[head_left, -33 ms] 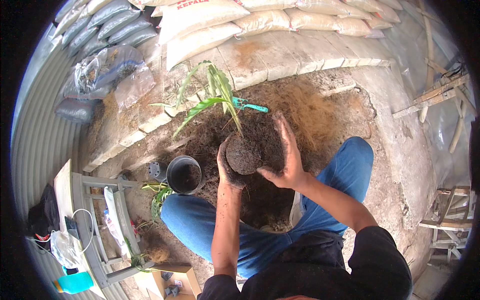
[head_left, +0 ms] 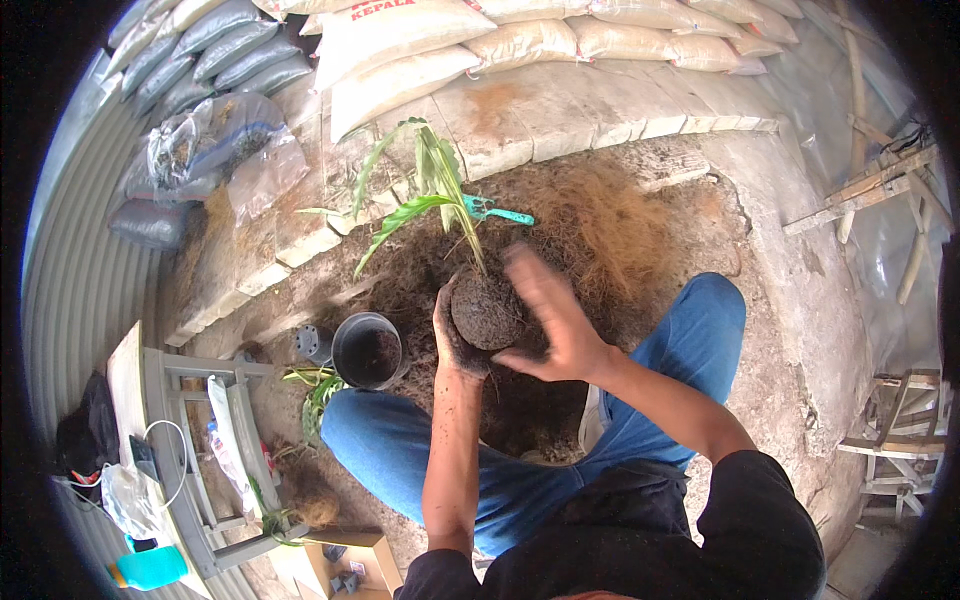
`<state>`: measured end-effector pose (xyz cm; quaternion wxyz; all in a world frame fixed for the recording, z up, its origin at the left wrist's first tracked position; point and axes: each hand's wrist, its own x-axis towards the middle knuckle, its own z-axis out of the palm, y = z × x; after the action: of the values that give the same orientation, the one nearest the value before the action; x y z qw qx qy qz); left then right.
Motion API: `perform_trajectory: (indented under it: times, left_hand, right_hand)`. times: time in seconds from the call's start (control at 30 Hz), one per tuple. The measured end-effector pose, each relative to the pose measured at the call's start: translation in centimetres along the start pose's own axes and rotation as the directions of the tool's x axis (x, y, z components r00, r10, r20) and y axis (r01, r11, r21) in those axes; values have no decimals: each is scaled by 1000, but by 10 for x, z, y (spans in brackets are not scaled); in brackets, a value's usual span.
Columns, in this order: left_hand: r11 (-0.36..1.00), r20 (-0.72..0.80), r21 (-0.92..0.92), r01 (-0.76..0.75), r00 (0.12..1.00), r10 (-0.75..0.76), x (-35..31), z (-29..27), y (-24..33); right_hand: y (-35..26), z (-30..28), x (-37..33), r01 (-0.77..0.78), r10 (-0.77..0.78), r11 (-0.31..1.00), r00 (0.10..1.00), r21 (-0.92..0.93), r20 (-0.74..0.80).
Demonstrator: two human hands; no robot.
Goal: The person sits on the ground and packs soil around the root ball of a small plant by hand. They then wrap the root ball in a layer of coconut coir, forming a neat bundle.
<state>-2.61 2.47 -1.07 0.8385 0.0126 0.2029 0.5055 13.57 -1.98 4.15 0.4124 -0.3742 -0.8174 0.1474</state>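
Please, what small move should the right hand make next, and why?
Probably the right hand should press gently against the soil ball. The left hand cups its left side, while the right hand is open on the other side, blurred; I cannot tell whether it touches. The plant leans left.

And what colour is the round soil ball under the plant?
The round soil ball is dark brown, clearest in the head view.

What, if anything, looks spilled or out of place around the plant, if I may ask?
Loose soil lies spread on the ground, with brown fibre strewn to the right; both look spilled, though that may be ordinary working mess. The plant has its root ball bare, with the bigger pot standing apart to its left.
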Motion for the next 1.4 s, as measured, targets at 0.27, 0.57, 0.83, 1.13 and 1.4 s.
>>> perform_trajectory:
  times: [0.27,0.57,0.83,1.13,1.4]
  left_hand:
    - [997,25,72,39,999,-41,-10,13,0]
    - [958,-83,237,159,986,-143,-3,14,-16]
    - [949,-86,230,213,976,-198,-9,16,-28]
    - [646,60,653,-396,877,476,7,14,-40]
    - [806,39,424,-413,897,439,0,14,-8]
  right_hand:
    - [30,10,-8,-194,378,774,905,603,-195]
    - [69,41,-25,-457,627,207,740,865,241]
    - [55,43,-28,-312,739,42,649,949,180]
    - [51,53,-19,-145,891,18,451,989,50]
    - [81,10,13,-658,850,249,500,710,164]
